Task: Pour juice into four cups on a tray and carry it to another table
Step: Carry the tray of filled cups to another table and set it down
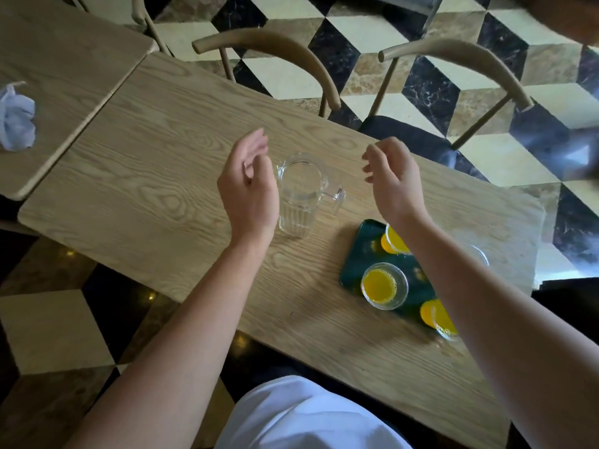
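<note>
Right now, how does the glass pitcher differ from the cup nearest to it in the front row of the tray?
The pitcher looks empty; the cup holds orange juice. The pitcher stands on the bare table; the cup stands on the dark green tray. The pitcher is taller and has a handle; the cup has none. Both are clear and upright.

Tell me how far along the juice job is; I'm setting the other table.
Pouring looks done: the glass pitcher stands empty, and three cups on the green tray hold orange juice; a fourth is hidden behind the right arm. Nothing is in hand: the left hand and right hand hover loosely. Carrying the tray remains.
</note>
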A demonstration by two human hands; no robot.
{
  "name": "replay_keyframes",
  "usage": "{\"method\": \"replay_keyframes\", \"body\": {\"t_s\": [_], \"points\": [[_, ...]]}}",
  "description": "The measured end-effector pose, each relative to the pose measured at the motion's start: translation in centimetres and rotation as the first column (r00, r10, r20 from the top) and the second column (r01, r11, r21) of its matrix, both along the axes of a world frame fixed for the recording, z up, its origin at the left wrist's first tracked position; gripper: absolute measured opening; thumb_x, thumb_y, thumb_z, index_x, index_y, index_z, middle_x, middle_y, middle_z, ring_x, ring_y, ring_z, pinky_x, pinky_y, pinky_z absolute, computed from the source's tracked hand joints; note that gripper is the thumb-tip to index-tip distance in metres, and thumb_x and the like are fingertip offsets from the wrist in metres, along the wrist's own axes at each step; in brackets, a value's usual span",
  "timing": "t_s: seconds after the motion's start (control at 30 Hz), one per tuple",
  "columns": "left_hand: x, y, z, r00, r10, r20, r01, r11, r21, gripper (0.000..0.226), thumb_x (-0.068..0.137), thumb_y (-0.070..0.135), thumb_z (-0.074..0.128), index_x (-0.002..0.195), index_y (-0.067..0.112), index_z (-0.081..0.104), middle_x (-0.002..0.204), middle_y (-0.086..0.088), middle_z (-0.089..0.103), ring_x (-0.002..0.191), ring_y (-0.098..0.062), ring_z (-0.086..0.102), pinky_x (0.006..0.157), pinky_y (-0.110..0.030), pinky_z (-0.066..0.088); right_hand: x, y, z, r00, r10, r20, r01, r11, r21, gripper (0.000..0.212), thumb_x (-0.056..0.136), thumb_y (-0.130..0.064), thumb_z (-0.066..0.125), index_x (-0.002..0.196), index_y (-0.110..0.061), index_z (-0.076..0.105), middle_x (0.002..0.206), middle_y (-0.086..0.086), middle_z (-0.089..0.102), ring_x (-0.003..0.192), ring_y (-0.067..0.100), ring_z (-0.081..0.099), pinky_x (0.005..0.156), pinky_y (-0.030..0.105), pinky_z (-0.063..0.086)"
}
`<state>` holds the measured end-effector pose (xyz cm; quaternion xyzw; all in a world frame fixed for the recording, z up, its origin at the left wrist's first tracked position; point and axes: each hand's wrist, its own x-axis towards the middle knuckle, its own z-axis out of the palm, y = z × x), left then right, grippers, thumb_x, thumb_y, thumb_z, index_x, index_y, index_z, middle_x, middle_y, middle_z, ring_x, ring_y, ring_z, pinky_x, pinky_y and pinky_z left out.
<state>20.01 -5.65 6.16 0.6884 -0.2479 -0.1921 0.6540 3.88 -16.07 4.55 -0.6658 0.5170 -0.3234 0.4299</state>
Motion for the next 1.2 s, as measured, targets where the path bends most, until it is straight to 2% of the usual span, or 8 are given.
{"method": "replay_keyframes", "body": {"t_s": [0.17, 0.3, 0.4, 0.57, 0.7, 0.97, 1.1, 1.2], "points": [[-5.9, 1.1, 4.7, 0.968, -0.234, 0.086, 0.242, 0.966, -0.09, 0.029, 0.089, -0.001, 0.047, 0.105, 0.002, 0.071, 0.102, -0.006, 0.073, 0.1, -0.017, 0.068, 0.09, -0.04, 0.056, -5.2, 1.4, 3.8, 0.982, -0.095, 0.163, 0.105, 0.993, -0.051, 0.021, 0.097, -0.02, 0.052, 0.096, 0.0, 0.06, 0.085, 0.002, 0.061, 0.077, 0.014, 0.062, 0.071, 0.041, 0.055], [-10.9, 2.5, 3.4, 0.822, -0.548, -0.155, 0.558, 0.829, 0.027, 0.03, 0.093, 0.0, 0.046, 0.104, 0.009, 0.073, 0.098, -0.004, 0.076, 0.099, -0.019, 0.07, 0.09, -0.035, 0.056, -11.2, 4.4, 3.9, 0.956, -0.174, 0.236, 0.184, 0.983, -0.019, 0.015, 0.097, -0.017, 0.054, 0.094, -0.003, 0.058, 0.087, 0.01, 0.062, 0.074, 0.016, 0.063, 0.067, 0.033, 0.054], [-12.9, 3.3, -0.8, 0.761, -0.57, -0.309, 0.643, 0.727, 0.242, 0.028, 0.09, 0.014, 0.05, 0.098, 0.021, 0.076, 0.094, 0.002, 0.077, 0.098, -0.014, 0.071, 0.095, -0.041, 0.056, -16.4, 7.1, 1.8, 0.936, -0.291, 0.196, 0.287, 0.957, 0.051, 0.017, 0.095, -0.017, 0.055, 0.093, -0.001, 0.059, 0.084, 0.011, 0.063, 0.072, 0.014, 0.063, 0.066, 0.03, 0.052], [-13.0, 3.3, -7.5, 0.799, -0.487, -0.352, 0.599, 0.603, 0.527, 0.024, 0.093, 0.019, 0.05, 0.098, 0.025, 0.073, 0.095, 0.005, 0.075, 0.096, -0.014, 0.069, 0.093, -0.041, 0.055, -23.5, 10.9, -3.1, 0.881, -0.47, -0.051, 0.472, 0.874, 0.114, 0.011, 0.093, -0.019, 0.06, 0.085, -0.013, 0.062, 0.081, 0.009, 0.068, 0.079, 0.028, 0.065, 0.067, 0.025, 0.047], [-12.7, 2.3, -11.4, 0.821, -0.481, -0.308, 0.555, 0.542, 0.631, 0.02, 0.089, 0.021, 0.052, 0.097, 0.027, 0.069, 0.099, 0.002, 0.072, 0.097, -0.019, 0.067, 0.092, -0.046, 0.056, -27.1, 12.5, -6.5, 0.828, -0.517, -0.218, 0.556, 0.809, 0.191, 0.008, 0.095, -0.016, 0.061, 0.092, -0.01, 0.065, 0.085, 0.0, 0.066, 0.085, 0.02, 0.065, 0.062, 0.013, 0.044], [-13.9, -0.7, -15.3, 0.888, -0.414, -0.2, 0.405, 0.497, 0.767, 0.037, 0.093, 0.013, 0.061, 0.13, 0.01, 0.063, 0.129, -0.008, 0.066, 0.115, -0.026, 0.061, 0.093, -0.032, 0.046, -30.1, 11.6, -11.5, 0.783, -0.549, -0.291, 0.621, 0.665, 0.415, 0.022, 0.095, -0.017, 0.058, 0.115, -0.019, 0.068, 0.105, 0.001, 0.071, 0.095, 0.017, 0.067, 0.078, 0.033, 0.057], [-14.4, -1.8, -16.3, 0.891, -0.411, -0.193, 0.387, 0.466, 0.795, 0.042, 0.092, 0.013, 0.066, 0.133, 0.006, 0.062, 0.134, -0.012, 0.064, 0.123, -0.03, 0.058, 0.102, -0.036, 0.044, -30.1, 9.8, -13.4, 0.817, -0.486, -0.31, 0.576, 0.655, 0.489, 0.032, 0.098, -0.019, 0.059, 0.129, -0.017, 0.062, 0.119, 0.004, 0.069, 0.1, 0.018, 0.065, 0.061, 0.025, 0.048], [-14.4, -2.6, -16.9, 0.901, -0.396, -0.179, 0.364, 0.463, 0.808, 0.043, 0.091, 0.012, 0.068, 0.133, 0.005, 0.061, 0.135, -0.013, 0.063, 0.124, -0.031, 0.057, 0.105, -0.039, 0.044, -29.9, 8.4, -14.5, 0.831, -0.44, -0.339, 0.556, 0.656, 0.511, 0.036, 0.099, -0.019, 0.06, 0.134, -0.015, 0.06, 0.124, 0.006, 0.068, 0.1, 0.017, 0.061, 0.061, 0.021, 0.044]]}}
